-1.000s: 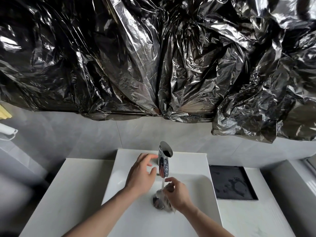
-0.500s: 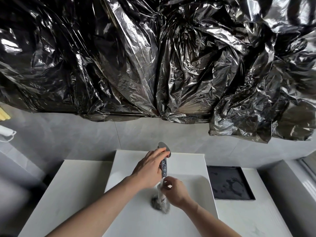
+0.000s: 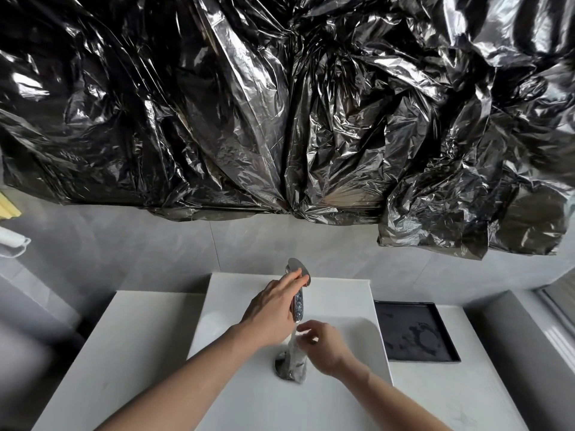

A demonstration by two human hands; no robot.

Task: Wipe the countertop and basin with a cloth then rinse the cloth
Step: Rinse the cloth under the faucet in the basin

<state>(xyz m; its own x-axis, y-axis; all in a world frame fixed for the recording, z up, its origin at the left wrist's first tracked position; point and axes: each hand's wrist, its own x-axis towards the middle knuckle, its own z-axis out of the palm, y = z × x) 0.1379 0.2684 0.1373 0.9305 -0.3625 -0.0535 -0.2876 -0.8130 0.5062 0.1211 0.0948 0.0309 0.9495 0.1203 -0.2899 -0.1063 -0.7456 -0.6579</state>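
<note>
Head-camera view only is supplied; one view is therefore covered. Water is seen falling from the spout of the chrome single-lever tap [image 3: 297,293] into the white rectangular ceramic basin [image 3: 367,337]. The lever at the top of the tap is covered by the left hand [image 3: 270,315]; its fingers [image 3: 291,279] are extended and laid flat over the lever, loosely curved rather than clenched. Whether the lever is gripped or merely pressed cannot be told.

The pale, wet, bunched cloth [image 3: 297,357] is held under the stream by the right hand [image 3: 323,345], directly above the round chrome drain fitting [image 3: 281,367]. The thumb and fingertips are pinched closed on the upper part of the cloth, and the remainder hangs downward.

Handling is judged as follows. The cloth is soft and limp and offers no stiffness. When soaked it is likely to be heavier than when dry and somewhat slippery. A pinch at the top may let it slide, so a full-palm hold around the bunched middle is recommended for wringing. No fragility is expected.

Counts: one cloth, one tap, one basin, one drain fitting, one black rectangular tray [image 3: 413,334] recessed into the white stone countertop [image 3: 124,337] at the right of the basin, and two hands. Crumpled black plastic sheeting [image 3: 280,104] is hung over the wall above.
</note>
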